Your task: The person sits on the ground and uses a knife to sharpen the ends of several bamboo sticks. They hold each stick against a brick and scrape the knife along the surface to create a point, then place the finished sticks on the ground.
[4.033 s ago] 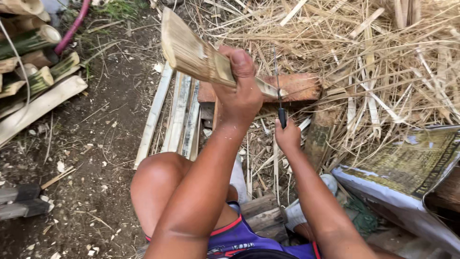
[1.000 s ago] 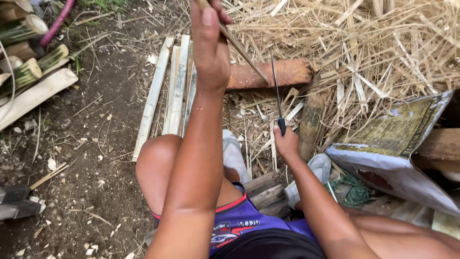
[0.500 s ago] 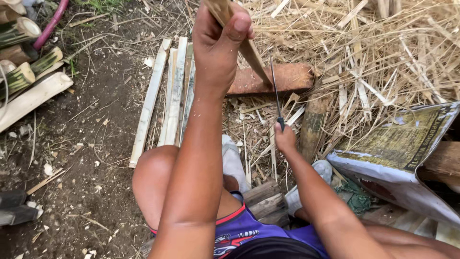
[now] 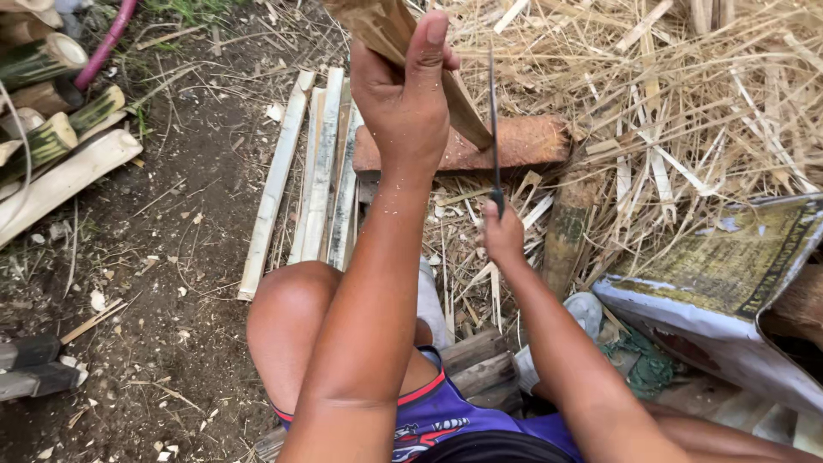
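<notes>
Taking the reddish wooden block (image 4: 514, 144) on the ground as the landmark: the left hand (image 4: 403, 99) is raised over its left end, fingers (image 4: 426, 51) wrapped tight around a bamboo slat (image 4: 390, 30), whose long axis slants from the top edge down and right to the block. Just right of the slat, the knife (image 4: 494, 129) stands nearly upright, blade edge-on, its handle gripped in the closed right hand (image 4: 503, 236), below the block and nearer the body.

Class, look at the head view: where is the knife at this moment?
The knife stands upright near the top centre, held by the right hand, its blade just right of the bamboo piece in the left hand, in front of the reddish block.
</notes>
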